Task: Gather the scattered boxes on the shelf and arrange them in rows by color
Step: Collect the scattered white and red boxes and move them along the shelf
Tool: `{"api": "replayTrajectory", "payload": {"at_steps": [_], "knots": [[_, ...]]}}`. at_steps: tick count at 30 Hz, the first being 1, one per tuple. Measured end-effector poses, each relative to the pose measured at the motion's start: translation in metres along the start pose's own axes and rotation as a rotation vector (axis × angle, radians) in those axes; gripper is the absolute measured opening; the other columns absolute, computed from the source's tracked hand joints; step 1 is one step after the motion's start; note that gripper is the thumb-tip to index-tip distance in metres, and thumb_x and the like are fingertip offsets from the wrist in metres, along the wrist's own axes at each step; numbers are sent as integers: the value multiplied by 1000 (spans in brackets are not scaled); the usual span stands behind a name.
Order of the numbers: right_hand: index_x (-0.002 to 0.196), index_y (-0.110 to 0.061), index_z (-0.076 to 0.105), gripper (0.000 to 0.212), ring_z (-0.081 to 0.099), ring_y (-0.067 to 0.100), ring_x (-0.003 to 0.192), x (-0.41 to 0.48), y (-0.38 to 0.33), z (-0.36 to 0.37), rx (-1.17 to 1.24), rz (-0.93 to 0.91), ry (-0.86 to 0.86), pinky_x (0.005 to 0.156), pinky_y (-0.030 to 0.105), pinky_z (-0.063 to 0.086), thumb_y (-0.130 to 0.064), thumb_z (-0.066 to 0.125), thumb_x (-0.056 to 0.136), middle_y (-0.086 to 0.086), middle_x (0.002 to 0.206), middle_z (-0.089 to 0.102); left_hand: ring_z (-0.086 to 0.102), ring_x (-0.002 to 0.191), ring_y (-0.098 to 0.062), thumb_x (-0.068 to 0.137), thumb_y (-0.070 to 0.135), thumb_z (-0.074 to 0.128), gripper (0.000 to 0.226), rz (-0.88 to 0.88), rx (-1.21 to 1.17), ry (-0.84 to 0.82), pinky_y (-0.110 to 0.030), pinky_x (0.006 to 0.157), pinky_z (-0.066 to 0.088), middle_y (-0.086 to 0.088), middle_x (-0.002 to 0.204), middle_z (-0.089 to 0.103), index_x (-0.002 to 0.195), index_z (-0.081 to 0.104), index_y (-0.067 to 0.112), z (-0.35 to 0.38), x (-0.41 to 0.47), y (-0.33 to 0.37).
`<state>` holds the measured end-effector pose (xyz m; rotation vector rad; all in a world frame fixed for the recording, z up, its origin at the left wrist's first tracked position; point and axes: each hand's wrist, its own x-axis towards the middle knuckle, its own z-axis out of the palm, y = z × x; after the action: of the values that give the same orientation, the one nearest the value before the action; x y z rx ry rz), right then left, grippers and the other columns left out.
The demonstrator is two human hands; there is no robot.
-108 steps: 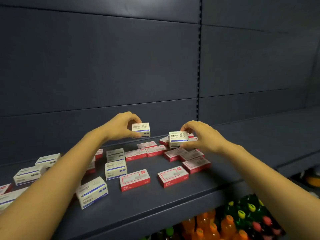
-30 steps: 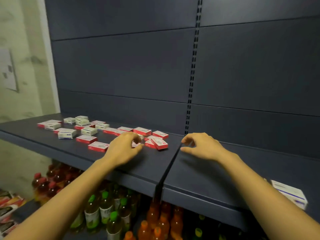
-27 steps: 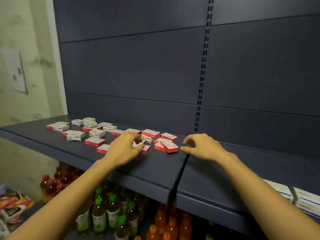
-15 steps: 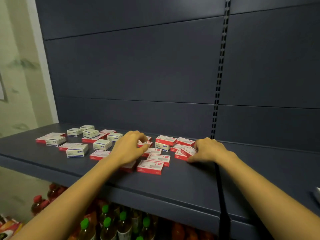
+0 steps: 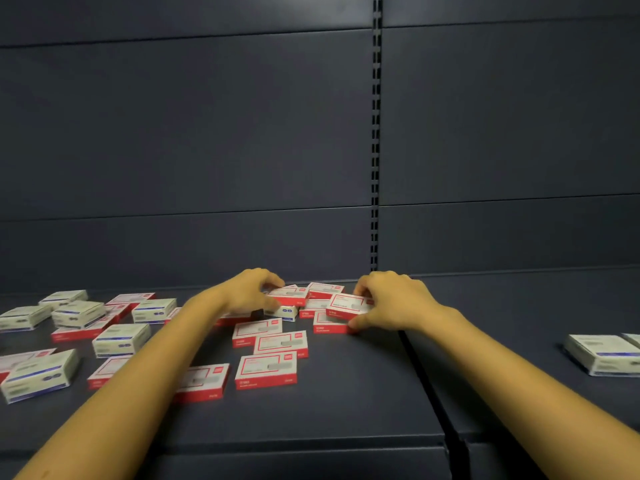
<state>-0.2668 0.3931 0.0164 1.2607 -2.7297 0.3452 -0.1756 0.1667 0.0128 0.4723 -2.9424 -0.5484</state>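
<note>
A: Grip first. Right hand (image 5: pixel 391 301) is pinched on a red box (image 5: pixel 348 304), thumb under its near edge and fingers over the far edge. That box sits tilted on another red box (image 5: pixel 327 325) beneath it.

B: And the left?

A: Left hand (image 5: pixel 251 292) is curled, fingertips down among the boxes at the back of the cluster, touching a red box (image 5: pixel 289 296). Whether it has really closed on one I cannot tell; the knuckles hide the pads. A small white box (image 5: pixel 284 311) lies just beside its thumb.

B: Risks from there?

A: The red ones overlap loosely. Lifting the right one could, I judge, drag its neighbour along, or knock it askew. Left hand might sweep the small white one in with the reds and mix colours.

B: Further out?

A: Several red boxes (image 5: pixel 266 370) lie flat in front, near the forearms; a sleeveless arm sliding back could nudge them toward the shelf (image 5: pixel 346 427) edge. White boxes (image 5: pixel 121 339) are mixed with red at far left, unsorted. A white stack (image 5: pixel 602 353) sits well apart on the right, beyond the seam.

B: So early days.

A: By my reckoning, yes. No rows yet.
</note>
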Motion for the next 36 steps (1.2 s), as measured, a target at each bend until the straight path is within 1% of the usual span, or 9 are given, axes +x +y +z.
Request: {"api": "replayTrajectory", "payload": {"at_steps": [3, 7, 11, 15, 19, 23, 30, 33, 36], "knots": [[106, -27, 57, 49, 58, 17, 99, -7, 7, -1, 20, 13, 33, 73, 30, 42, -53, 71, 68, -6, 112, 61, 50, 107, -15, 84, 22, 63, 34, 41, -6, -20, -29, 94, 42, -5, 127, 51, 116, 50, 19, -3, 1, -2], [107, -27, 56, 45, 57, 17, 98, -18, 20, -9, 36, 20, 75, 70, 29, 38, -51, 70, 71, -6, 114, 60, 52, 105, -17, 82, 19, 67, 33, 117, 3, 96, -28, 92, 46, -5, 120, 52, 111, 51, 17, -5, -5, 11], [109, -28, 56, 46, 57, 17, 99, -35, 43, -26, 36, 31, 117, 70, 28, 40, -49, 72, 71, -6, 116, 60, 52, 103, -16, 80, 22, 68, 36, 230, 68, 203, -27, 88, 47, -3, 116, 54, 113, 54, 16, -3, -10, 48], [107, -29, 57, 47, 58, 16, 98, -61, 77, -49, 62, 65, 143, 73, 31, 46, -51, 73, 69, -7, 113, 62, 53, 100, -16, 78, 24, 71, 38, 334, 41, 254, -30, 89, 47, -3, 114, 56, 112, 56, 15, 3, -12, 98], [104, -32, 60, 45, 59, 15, 95, -97, 122, -74, 83, 119, 177, 75, 31, 46, -50, 75, 66, -9, 109, 64, 55, 95, -14, 76, 24, 73, 37, 421, -46, 261, -22, 81, 47, -3, 110, 59, 109, 59, 14, 21, -14, 157], [104, -33, 60, 44, 55, 11, 88, -136, 172, -96, 85, 163, 193, 72, 29, 43, -49, 76, 66, -11, 106, 64, 58, 96, -19, 75, 26, 75, 38, 469, -77, 236, -36, 88, 51, -3, 109, 60, 108, 60, 13, 42, -16, 222], [105, -32, 59, 44, 53, 9, 85, -207, 260, -122, 85, 204, 190, 66, 26, 38, -47, 76, 67, -15, 94, 55, 57, 95, -17, 74, 26, 75, 37, 547, -113, 232, -30, 85, 49, -4, 108, 61, 106, 61, 13, 90, -22, 332], [107, -30, 59, 46, 54, 9, 88, -236, 297, -129, 80, 213, 166, 69, 25, 40, -46, 76, 69, -12, 101, 59, 55, 95, -15, 74, 26, 74, 38, 562, -117, 216, -30, 84, 49, -4, 109, 60, 107, 60, 13, 116, -22, 372], [109, -28, 60, 45, 54, 10, 90, -262, 332, -136, 80, 240, 143, 71, 26, 42, -44, 76, 69, -10, 107, 62, 54, 93, -13, 74, 27, 74, 38, 572, -127, 213, -26, 80, 48, -4, 110, 60, 107, 59, 14, 139, -17, 409]]}}
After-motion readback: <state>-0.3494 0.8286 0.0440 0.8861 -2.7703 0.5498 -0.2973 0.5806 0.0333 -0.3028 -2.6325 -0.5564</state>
